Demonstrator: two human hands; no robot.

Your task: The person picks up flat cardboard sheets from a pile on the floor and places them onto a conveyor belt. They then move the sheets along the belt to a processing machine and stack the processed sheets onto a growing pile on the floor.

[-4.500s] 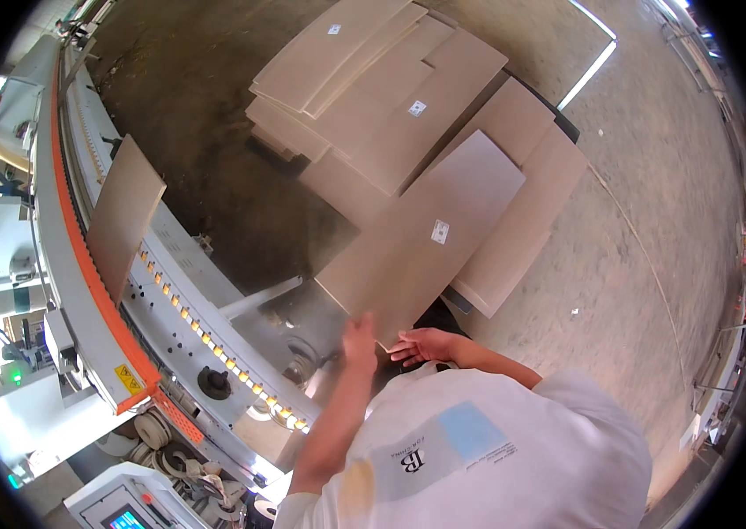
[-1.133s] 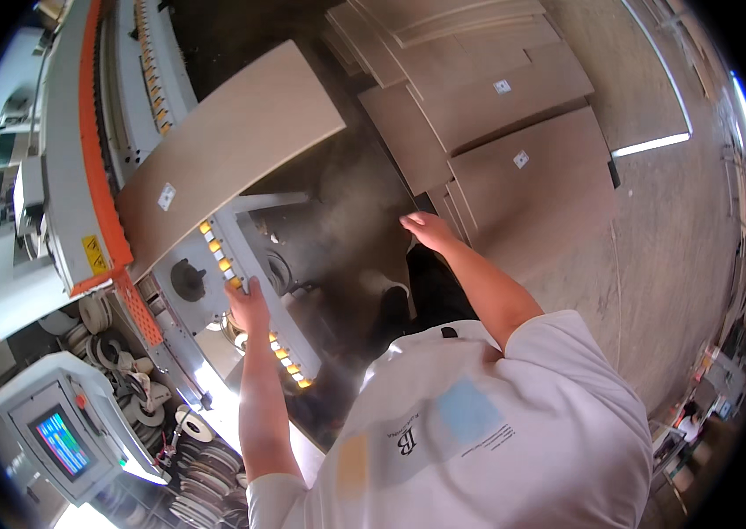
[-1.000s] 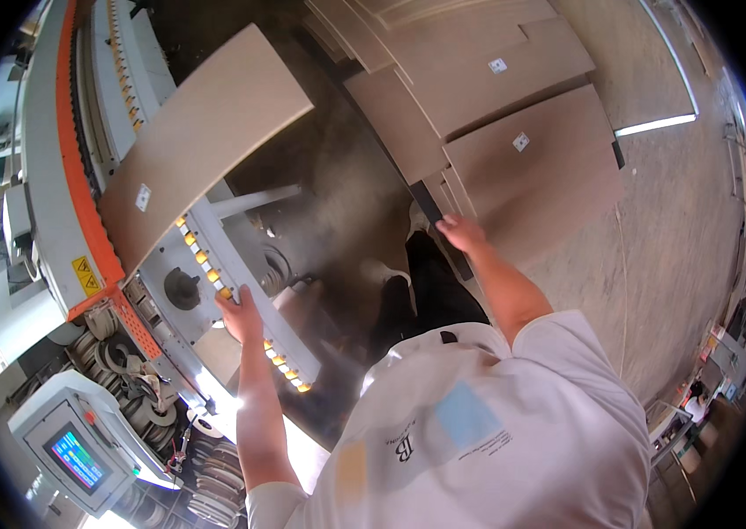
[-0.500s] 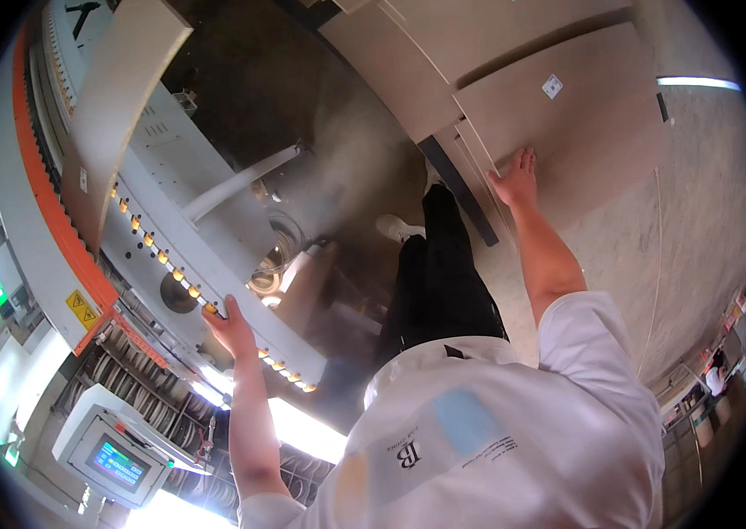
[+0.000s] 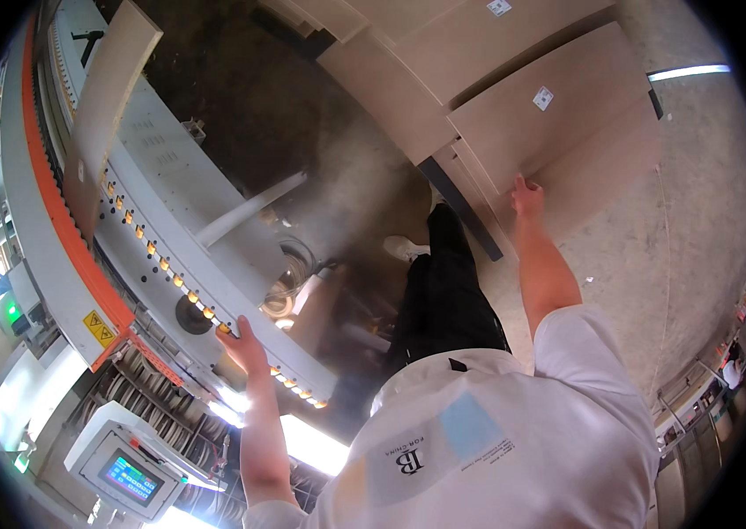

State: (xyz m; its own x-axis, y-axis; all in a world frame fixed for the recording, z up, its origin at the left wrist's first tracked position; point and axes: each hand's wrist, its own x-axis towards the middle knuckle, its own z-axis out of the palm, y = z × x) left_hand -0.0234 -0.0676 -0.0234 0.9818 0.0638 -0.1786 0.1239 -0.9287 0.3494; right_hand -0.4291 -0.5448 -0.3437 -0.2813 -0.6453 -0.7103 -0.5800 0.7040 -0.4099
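My left hand (image 5: 247, 351) rests on the row of yellow rollers (image 5: 179, 280) along the edge of the grey machine table (image 5: 227, 291), thumb apart from the fingers. Ahead of it, a long brown panel (image 5: 107, 110) stands on edge between the rollers and the machine's orange-striped beam (image 5: 60, 203). On the other side, my right hand (image 5: 527, 197) is over the near edge of a large brown panel (image 5: 576, 115) on a low stack. Its fingers are slightly bent and apart, with nothing seen in them. Whether it touches the panel is unclear.
A control box with a lit screen (image 5: 130, 476) is at the lower left. A grey support bar (image 5: 254, 210) juts from the machine toward the middle. More brown panels (image 5: 382, 93) lie farther off, and a dark strip (image 5: 461, 209) lies beside my legs.
The upright panel has moved farther away along the machine. My right hand has drawn back toward me and its spread fingers have bent. My left hand stays on the roller edge.
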